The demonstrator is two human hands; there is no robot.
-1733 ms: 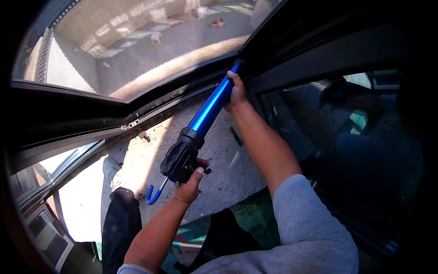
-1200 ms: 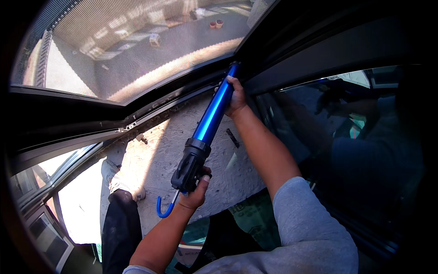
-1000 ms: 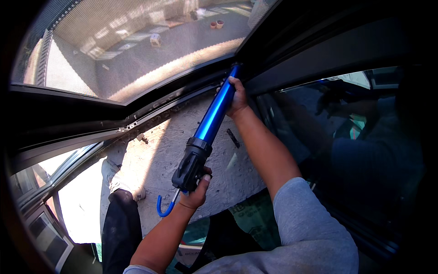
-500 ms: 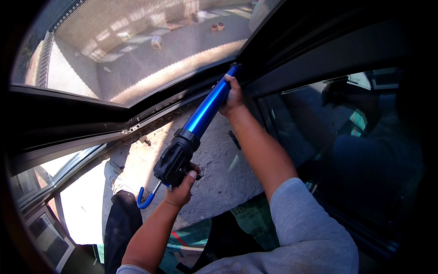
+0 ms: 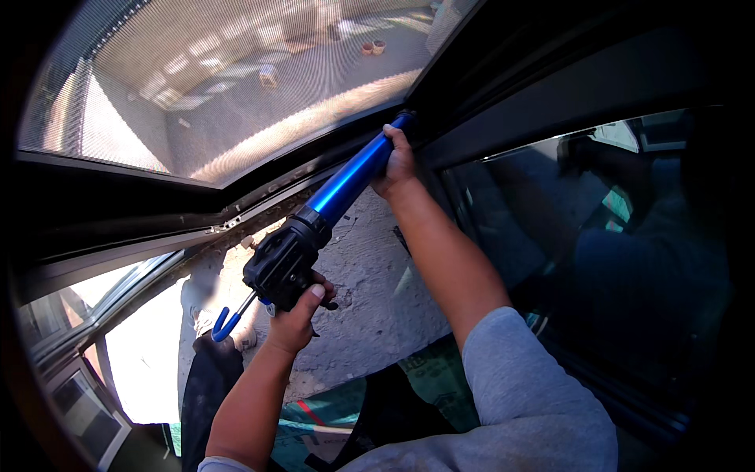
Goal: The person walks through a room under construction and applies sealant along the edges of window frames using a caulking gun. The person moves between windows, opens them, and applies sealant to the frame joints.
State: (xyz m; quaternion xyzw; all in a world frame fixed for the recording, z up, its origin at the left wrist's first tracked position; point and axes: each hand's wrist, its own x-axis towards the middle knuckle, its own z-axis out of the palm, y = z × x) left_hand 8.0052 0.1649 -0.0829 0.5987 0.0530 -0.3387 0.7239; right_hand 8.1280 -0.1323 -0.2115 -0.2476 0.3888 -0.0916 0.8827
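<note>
I have my left hand [image 5: 292, 322] closed around the handle at the near, left end of the gun [image 5: 312, 225], just beside its blue hook [image 5: 226, 324], and my right hand [image 5: 395, 165] curled around the barrel [image 5: 344, 186] toward the far, right end, thumb across it. The gun slants over the slab [image 5: 377, 275], its far tip at the corner of the frame [image 5: 118, 193], near the screen [image 5: 307, 82], though I cannot tell whether it touches.

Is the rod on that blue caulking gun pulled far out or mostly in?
Mostly in: just a short length of metal rod shows between the black body and the blue hook.
</note>
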